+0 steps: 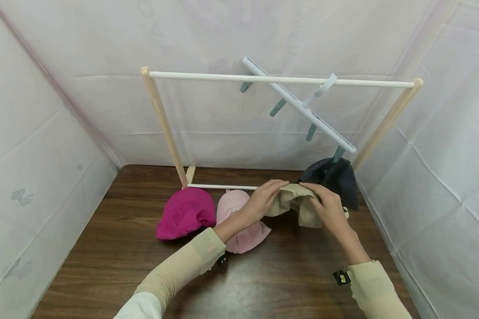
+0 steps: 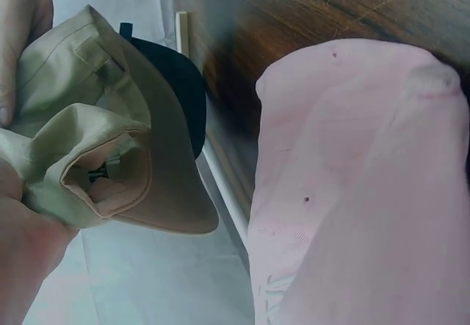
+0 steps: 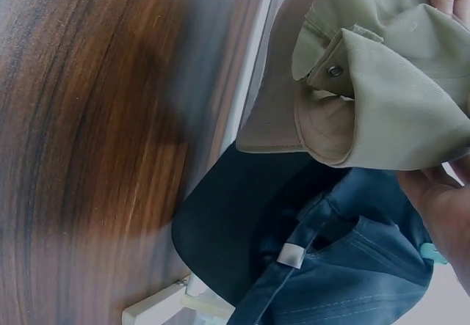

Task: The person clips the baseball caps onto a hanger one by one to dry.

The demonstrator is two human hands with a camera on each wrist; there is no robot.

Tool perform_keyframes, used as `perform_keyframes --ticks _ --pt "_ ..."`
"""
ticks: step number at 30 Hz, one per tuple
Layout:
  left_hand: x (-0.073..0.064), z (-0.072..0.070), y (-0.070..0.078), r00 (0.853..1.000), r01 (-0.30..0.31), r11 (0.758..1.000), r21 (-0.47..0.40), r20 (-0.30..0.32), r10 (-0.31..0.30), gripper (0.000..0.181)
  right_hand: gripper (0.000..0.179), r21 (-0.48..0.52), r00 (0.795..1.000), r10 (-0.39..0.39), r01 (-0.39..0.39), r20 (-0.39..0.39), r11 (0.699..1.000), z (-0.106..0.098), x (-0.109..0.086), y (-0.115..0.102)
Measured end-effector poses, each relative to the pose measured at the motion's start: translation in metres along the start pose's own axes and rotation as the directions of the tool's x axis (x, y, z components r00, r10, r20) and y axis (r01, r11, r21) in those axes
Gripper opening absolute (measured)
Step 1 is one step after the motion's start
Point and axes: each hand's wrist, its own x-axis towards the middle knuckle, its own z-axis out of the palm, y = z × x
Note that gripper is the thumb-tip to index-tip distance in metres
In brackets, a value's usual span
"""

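Observation:
Both hands grip a khaki cap by its crown, raised over the table beneath the hanger. On its left side my left hand pinches the fabric, and my right hand holds the right side. In the left wrist view, the brim and folded inside of the khaki cap show. A navy cap hangs from the lowest teal clip of the white hanger, close behind my right hand. In the right wrist view, the navy cap shows its back strap and metal buckle.
A magenta cap and a pink cap lie on the wooden table, the pink one partly behind my left forearm. The hanger hooks over the white top bar of a wooden-legged rack, tilted down to the right. White fabric walls surround it.

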Motion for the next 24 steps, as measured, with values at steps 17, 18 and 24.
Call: perform_keyframes --ticks 17,18,24 --pt "0.009 -0.008 0.006 0.999 -0.042 0.999 0.014 0.028 0.042 0.037 0.042 -0.013 1.000 -0.014 0.014 -0.017 1.000 -0.009 0.006 -0.006" --pt "0.010 -0.009 0.007 0.999 -0.045 0.999 0.013 0.023 0.044 0.036 0.042 -0.013 1.000 -0.021 0.021 -0.023 1.000 -0.010 0.007 -0.007" --pt "0.018 -0.018 0.011 0.997 -0.071 0.997 0.016 -0.002 0.071 0.035 0.040 -0.021 0.998 -0.040 0.039 -0.046 0.999 -0.015 0.016 -0.009"
